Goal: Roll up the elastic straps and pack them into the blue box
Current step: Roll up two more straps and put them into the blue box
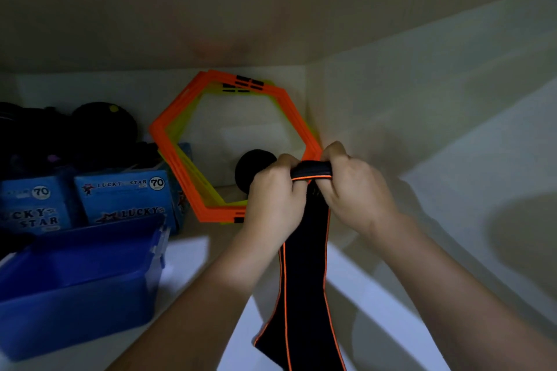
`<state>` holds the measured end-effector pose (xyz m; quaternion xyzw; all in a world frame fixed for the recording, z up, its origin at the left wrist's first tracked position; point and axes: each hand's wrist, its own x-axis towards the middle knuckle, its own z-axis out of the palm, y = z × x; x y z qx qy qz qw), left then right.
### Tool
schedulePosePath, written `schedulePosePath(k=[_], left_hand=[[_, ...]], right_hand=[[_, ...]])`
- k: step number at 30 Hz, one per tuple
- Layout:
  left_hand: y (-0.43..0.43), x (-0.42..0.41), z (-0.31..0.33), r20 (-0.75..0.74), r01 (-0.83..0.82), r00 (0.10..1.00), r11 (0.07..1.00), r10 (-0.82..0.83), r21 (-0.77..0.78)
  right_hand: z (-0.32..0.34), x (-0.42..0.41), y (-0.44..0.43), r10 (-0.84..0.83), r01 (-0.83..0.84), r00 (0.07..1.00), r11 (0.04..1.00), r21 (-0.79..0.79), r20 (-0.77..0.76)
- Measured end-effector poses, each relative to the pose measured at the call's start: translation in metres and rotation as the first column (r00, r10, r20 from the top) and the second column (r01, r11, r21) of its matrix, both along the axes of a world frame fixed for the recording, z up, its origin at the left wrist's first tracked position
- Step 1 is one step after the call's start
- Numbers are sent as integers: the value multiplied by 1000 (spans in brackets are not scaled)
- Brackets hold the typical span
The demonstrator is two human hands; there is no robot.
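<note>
The blue box (81,274) stood open at the shelf's (193,253) front left edge, and nothing could be made out inside it; behind it sat two blue cartons (120,199) printed "LUCKY STAR" and "70". Over the shelf's middle, the left hand (275,190) and right hand (351,187) each had their fingers curled tight around the rolled top end of a black elastic strap (304,280) with orange edging, its loose length hanging toward the front edge. Orange and yellow hexagon rings (229,141) leaned against the back wall.

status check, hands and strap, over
Left hand and right hand rolling black strap top end. Blue box open, left. Nothing blocking.
</note>
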<state>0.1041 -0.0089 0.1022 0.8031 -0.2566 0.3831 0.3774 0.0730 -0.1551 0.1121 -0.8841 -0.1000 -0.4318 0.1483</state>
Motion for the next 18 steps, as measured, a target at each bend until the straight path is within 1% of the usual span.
schedulePosePath(k=[2,4,6,7,9,10,11,12,14,15,18], left_hand=[[3,-1,-1,-57,23,998,1000,-23,2],[3,-3,-3,-166,139,976,990,-142,-28],[5,-3,-2,-231,249,936,964,-264,-93],[6,-2,-2,-233,267,929,956,-288,-120],[8,2,-1,-197,255,938,953,-284,-162],[9,3,-2,-171,245,946,954,-274,-174],[9,3,-2,-152,240,952,956,-266,-171],[9,3,-4,-135,242,955,958,-263,-152],[7,1,-6,-110,224,965,968,-237,-117],[6,2,-7,-100,207,971,971,-219,-123],[8,8,-6,-83,163,980,972,-179,-171]], right_hand=[[0,2,-2,-40,40,999,999,-32,-10],[-1,4,-2,-10,10,1000,1000,-1,-26],[-3,4,-2,109,-104,993,987,121,-37],[-3,5,-2,191,-176,979,967,184,-67],[-4,6,1,378,-321,910,901,291,-169],[-6,6,3,442,-368,874,872,322,-200],[-9,7,5,455,-377,869,865,333,-198],[-11,8,6,438,-367,883,868,334,-168],[-12,9,8,352,-312,932,899,307,-84],[-12,9,9,309,-280,949,919,280,-67],[-7,5,10,252,-230,964,949,214,-82]])
